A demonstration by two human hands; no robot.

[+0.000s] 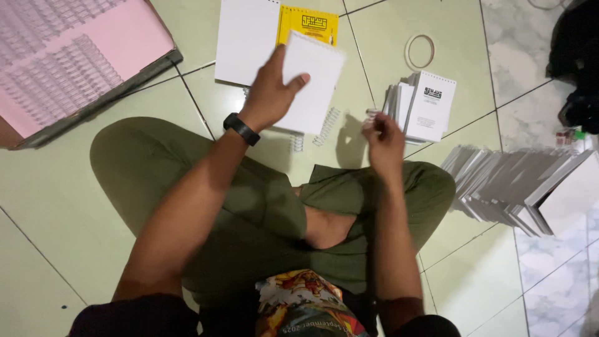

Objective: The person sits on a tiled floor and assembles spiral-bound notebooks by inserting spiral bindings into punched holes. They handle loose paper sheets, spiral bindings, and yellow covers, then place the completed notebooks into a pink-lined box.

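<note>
**Now: pad lifted, coil in the other hand, binding not started**

We're sitting cross-legged on the tiled floor (75,206). Our left hand (271,87) is raised over it and closed on a small white notepad block (312,84): thumb across the front face, fingers behind, pad tilted and clear of the floor. Our right hand (382,140) is pinched shut on a short wire binding coil (372,117), which shows only at the fingertips, so we can't tell how much of it is in the grip. Pad and coil are apart, not yet meeting.

Around us:
- two loose coils (327,126) on the floor just below the held pad
- a larger white sheet stack (246,40) with a yellow cover (310,25) beside it, further out
- a ring of tape (419,51), right of those
- a small pile of bound notepads (424,103) just beyond the right hand
- a long fanned row of pads (518,187) at far right
- a pink-lined box of coils (62,62), top left

Our read: this looks like the step between picking up and binding. Next move likely calls for squaring the pad's punched edge toward the coil, then bringing the coil's teeth in line with the holes. The hole edge isn't readable at this angle, and the pad is blurred.
</note>
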